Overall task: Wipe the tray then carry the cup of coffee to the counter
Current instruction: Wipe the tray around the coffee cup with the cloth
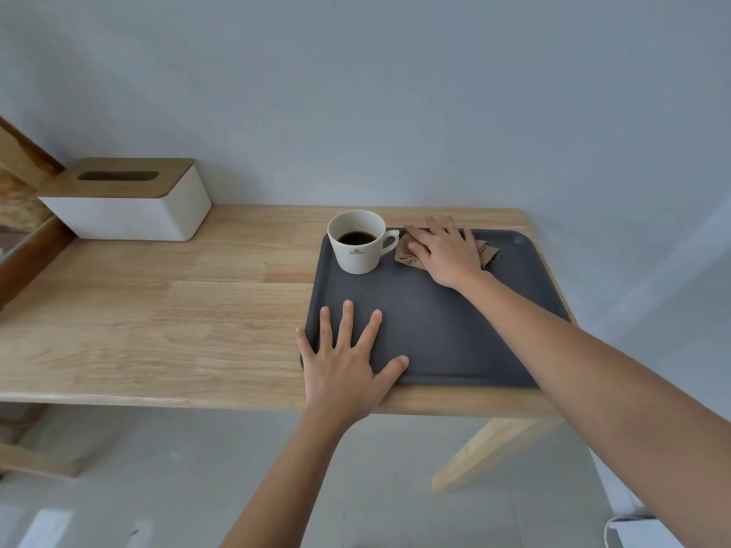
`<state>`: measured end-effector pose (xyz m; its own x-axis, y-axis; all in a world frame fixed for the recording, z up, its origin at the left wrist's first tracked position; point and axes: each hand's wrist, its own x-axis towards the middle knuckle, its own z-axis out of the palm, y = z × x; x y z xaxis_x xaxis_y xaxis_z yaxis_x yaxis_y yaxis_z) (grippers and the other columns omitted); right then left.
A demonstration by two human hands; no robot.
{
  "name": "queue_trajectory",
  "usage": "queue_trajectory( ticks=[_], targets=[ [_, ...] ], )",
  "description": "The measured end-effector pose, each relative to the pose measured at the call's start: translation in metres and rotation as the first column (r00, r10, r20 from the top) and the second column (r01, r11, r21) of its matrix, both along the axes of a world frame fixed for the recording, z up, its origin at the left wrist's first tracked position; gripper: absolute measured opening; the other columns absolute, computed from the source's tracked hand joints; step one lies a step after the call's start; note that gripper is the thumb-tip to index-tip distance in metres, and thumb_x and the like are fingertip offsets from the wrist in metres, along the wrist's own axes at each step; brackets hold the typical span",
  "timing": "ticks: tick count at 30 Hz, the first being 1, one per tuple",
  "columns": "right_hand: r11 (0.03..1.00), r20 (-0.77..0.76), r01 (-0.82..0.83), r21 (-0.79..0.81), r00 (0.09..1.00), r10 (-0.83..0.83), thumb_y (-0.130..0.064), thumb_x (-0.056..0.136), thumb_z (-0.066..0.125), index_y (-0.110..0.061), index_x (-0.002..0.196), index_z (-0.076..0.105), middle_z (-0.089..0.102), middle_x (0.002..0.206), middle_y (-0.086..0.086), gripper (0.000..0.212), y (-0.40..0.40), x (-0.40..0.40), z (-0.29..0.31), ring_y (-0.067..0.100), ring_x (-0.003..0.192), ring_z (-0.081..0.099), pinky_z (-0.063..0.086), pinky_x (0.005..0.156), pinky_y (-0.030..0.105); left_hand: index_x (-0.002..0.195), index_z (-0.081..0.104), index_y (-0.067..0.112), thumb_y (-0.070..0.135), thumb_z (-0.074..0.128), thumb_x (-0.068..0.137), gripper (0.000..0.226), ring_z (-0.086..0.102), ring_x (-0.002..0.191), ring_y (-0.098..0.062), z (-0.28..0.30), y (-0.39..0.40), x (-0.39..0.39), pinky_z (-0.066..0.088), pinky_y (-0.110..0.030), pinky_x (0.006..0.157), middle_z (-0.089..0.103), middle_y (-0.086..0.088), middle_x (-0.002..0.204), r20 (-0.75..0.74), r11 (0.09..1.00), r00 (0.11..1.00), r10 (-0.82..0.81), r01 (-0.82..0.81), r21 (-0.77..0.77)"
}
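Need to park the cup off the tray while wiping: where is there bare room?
Bare tabletop lies between the tissue box and the tray. The tray's far edge is crowded: cup, cloth under the right hand. The left hand presses its near left corner.

Soft even daylight (edges warped)

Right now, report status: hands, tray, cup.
Left hand flat on tray, bracing. Right hand pressing cloth at far edge. Coffee cup on tray's far left corner, beside cloth.
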<state>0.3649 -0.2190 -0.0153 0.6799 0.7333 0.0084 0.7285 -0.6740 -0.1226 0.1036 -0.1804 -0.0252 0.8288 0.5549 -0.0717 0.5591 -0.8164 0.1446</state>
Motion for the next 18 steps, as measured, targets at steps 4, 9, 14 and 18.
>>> queue_trajectory(
  ticks=[4, 9, 14, 18],
  targets=[
    [0.998, -0.002, -0.028, 0.047, 1.0, 0.028, -0.046, 0.1, 0.022, -0.039, 0.148, 0.025, 0.025, 0.159, 0.001, 0.048, -0.014, -0.015, -0.001, 0.031, 0.148, 0.014, 0.018, 0.115, 0.052, 0.148, -0.004, 0.045, 0.071, 0.011, 0.085, 0.069, -0.012, 0.148, -0.031, 0.0, 0.0, 0.002, -0.006, -0.06, 0.114, -0.007, 0.002, 0.162, 0.023, 1.0, 1.0, 0.012, -0.012, 0.002],
    [0.986, -0.029, -0.154, 0.069, 0.987, 0.156, -0.044, 0.101, 0.028, -0.041, 0.147, 0.025, 0.028, 0.158, -0.004, 0.047, -0.056, -0.065, -0.001, 0.026, 0.147, 0.02, 0.021, 0.115, 0.047, 0.149, -0.003, 0.043, 0.064, 0.01, 0.089, 0.065, -0.008, 0.148, -0.031, -0.003, 0.0, 0.004, -0.003, -0.059, 0.113, -0.004, 0.002, 0.163, 0.03, 1.0, 0.999, 0.013, -0.014, 0.024],
    [0.96, -0.038, -0.263, 0.096, 0.963, 0.268, -0.053, 0.097, 0.024, -0.047, 0.146, 0.026, 0.028, 0.157, -0.011, 0.049, -0.112, -0.091, -0.004, 0.019, 0.149, 0.013, 0.017, 0.117, 0.042, 0.148, -0.004, 0.045, 0.067, 0.007, 0.085, 0.068, -0.007, 0.148, -0.03, -0.004, 0.002, 0.002, -0.002, -0.058, 0.114, -0.003, 0.003, 0.163, 0.032, 1.0, 0.999, 0.001, -0.002, 0.024],
    [0.954, -0.114, -0.272, 0.129, 0.951, 0.287, -0.051, 0.097, 0.028, -0.05, 0.142, 0.03, 0.026, 0.157, -0.012, 0.045, -0.112, -0.075, 0.0, 0.019, 0.15, 0.004, 0.01, 0.118, 0.044, 0.148, -0.003, 0.045, 0.079, 0.008, 0.079, 0.078, -0.009, 0.148, -0.029, -0.002, 0.001, 0.001, -0.002, -0.058, 0.114, -0.006, 0.003, 0.162, 0.016, 1.0, 1.0, -0.003, 0.003, 0.015]
  ],
)
